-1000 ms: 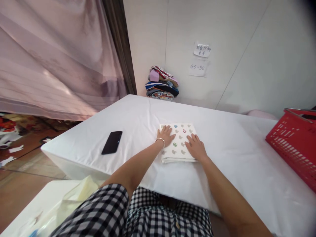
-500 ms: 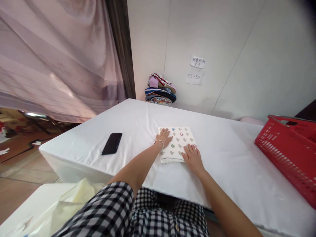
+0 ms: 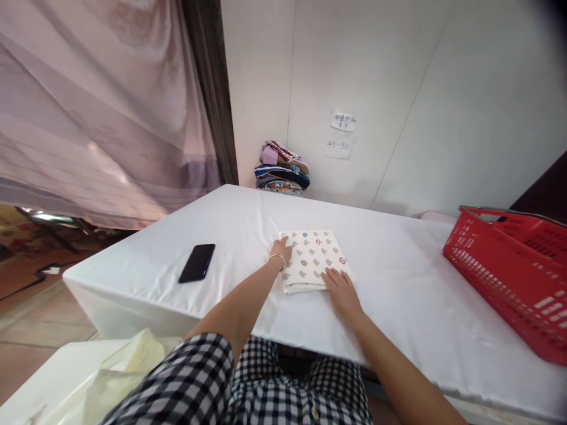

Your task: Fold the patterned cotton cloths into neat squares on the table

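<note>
Folded cloth on the white table

A phone (image 3: 197, 262) is lying left of the folded cloth (image 3: 313, 260), a red basket (image 3: 509, 271) well right. Left hand (image 3: 282, 250) and right hand (image 3: 340, 291), flat and spread, are sliding back toward its near edges.

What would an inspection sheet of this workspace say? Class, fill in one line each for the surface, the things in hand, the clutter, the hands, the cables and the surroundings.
Surface: table under a white cloth, slightly creased.
Things in hand: folded patterned cloth, lying flat near the front edge.
Clutter: black phone lying flat to the left; red basket at the right end.
Hands: left hand lies on the cloth's left edge, a bracelet on the wrist; right hand lies flat at its near right corner, fingers spread. Neither grips.
Cables: nothing seen.
Surroundings: stack of folded fabrics against the wall behind the table; two paper notes on the wall; pink curtain at left.
</note>
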The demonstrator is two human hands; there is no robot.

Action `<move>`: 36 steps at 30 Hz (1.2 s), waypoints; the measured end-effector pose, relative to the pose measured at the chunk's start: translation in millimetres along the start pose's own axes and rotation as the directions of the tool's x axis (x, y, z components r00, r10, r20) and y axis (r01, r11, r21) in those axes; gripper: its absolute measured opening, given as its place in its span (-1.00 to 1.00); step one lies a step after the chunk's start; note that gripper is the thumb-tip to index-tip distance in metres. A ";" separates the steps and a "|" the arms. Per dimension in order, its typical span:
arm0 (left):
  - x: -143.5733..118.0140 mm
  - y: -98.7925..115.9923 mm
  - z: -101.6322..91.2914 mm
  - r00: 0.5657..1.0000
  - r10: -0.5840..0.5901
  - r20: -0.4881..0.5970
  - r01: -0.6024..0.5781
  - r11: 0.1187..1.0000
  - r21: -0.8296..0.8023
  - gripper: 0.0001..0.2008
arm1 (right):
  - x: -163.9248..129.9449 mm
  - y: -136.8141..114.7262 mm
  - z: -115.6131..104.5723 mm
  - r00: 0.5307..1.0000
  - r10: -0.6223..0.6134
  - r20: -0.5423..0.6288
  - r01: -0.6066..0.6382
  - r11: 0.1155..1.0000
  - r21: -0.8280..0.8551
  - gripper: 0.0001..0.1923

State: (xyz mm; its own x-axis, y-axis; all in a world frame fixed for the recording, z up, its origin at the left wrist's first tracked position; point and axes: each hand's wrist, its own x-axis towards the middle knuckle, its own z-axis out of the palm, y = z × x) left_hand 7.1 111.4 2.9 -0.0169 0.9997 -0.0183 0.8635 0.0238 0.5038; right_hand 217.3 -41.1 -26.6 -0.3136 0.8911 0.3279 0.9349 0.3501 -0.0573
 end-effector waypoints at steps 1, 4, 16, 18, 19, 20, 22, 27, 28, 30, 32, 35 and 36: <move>-2.1 -1.5 -0.9 1.000 -0.007 0.007 0.007 1.000 -0.006 -0.52 | 0.7 7.2 -0.2 1.000 -0.010 0.005 0.010 1.000 0.000 -0.39; -18.6 -8.9 -3.3 1.000 -0.021 0.019 0.022 1.000 -0.021 -0.51 | 4.0 35.0 -6.0 0.999 0.028 0.027 -0.028 1.000 0.000 -0.42; -47.6 -33.0 -26.7 0.875 0.475 -0.096 -0.441 0.863 0.246 -0.55 | 25.6 -37.6 -25.7 0.994 0.009 0.113 -0.034 0.974 0.226 -0.59; -40.0 -34.3 -17.2 0.873 0.488 -0.013 -0.473 0.851 0.226 -0.54 | 18.8 -50.2 -18.9 0.995 -0.007 0.098 -0.013 0.980 0.198 -0.58; -37.5 -35.5 -12.0 0.881 0.472 0.015 -0.465 0.861 0.205 -0.53 | 14.3 -52.5 -16.2 0.996 -0.012 0.086 -0.004 0.984 0.181 -0.56; -35.8 -36.8 -7.4 0.890 0.455 0.027 -0.452 0.873 0.183 -0.53 | 9.5 -52.8 -14.2 0.997 -0.021 0.073 0.009 0.986 0.165 -0.55; -33.6 -40.2 -1.1 0.896 0.443 0.020 -0.441 0.886 0.141 -0.52 | 0.0 -50.8 -12.3 0.997 -0.050 0.050 0.043 0.990 0.137 -0.53; -23.5 -56.2 0.7 0.857 0.515 -0.031 -0.515 0.857 0.000 -0.55 | -11.2 -50.1 -11.2 0.997 -0.082 -0.006 0.082 0.993 0.081 -0.51; -20.2 -61.1 0.4 0.838 0.544 -0.041 -0.545 0.838 -0.032 -0.57 | -11.2 -51.0 -10.5 0.997 -0.080 -0.018 0.081 0.994 0.075 -0.52; -13.4 -71.3 0.4 0.795 0.605 -0.047 -0.607 0.790 -0.084 -0.58 | -10.3 -52.5 -9.0 0.996 -0.075 -0.041 0.077 0.995 0.069 -0.54; -7.6 -79.7 1.0 0.758 0.651 -0.041 -0.651 0.751 -0.111 -0.51 | -9.0 -53.4 -7.9 0.995 -0.073 -0.060 0.077 0.995 0.068 -0.57; -2.9 -84.5 2.4 0.730 0.682 -0.043 -0.682 0.724 -0.103 -0.44 | -7.9 -53.6 -7.6 0.994 -0.072 -0.077 0.077 0.995 0.065 -0.58; -2.4 -84.1 2.9 0.727 0.685 -0.051 -0.686 0.722 -0.089 -0.45 | -7.7 -53.6 -7.7 0.994 -0.071 -0.079 0.076 0.995 0.062 -0.58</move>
State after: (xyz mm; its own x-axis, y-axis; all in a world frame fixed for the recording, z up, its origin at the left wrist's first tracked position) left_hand -64.0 107.0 -41.9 0.5532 0.7435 0.3757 0.5899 -0.6681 0.4535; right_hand 170.9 -68.9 -18.8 -0.3648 0.8387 0.4044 0.8965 0.4337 -0.0907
